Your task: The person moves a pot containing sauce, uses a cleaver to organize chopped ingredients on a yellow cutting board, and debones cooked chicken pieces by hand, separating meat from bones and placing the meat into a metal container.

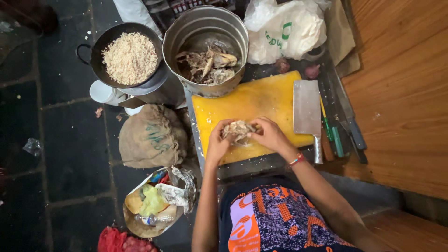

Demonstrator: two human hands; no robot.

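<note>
Both hands met over the near edge of the yellow board (252, 105): the left hand (218, 141) and the right hand (269, 135) each had a grip clenched on a pale, ragged piece of meat (238, 130), held between the fingertips just above the board. A cleaver (307, 112) lay flat on the board's right side, just beside the right hand, blade up the board and handle toward the person. More knives (347, 121) lay right of it on the dark worktop (261, 164). Behind the board stood a steel pot (205, 28) with more meat scraps inside, touching the board's far edge. Left of it sat a black pan (100, 46) of pale grains. A burlap sack (151, 137) and an open waste bag (154, 200) sat on the floor, left of the arms.
</note>
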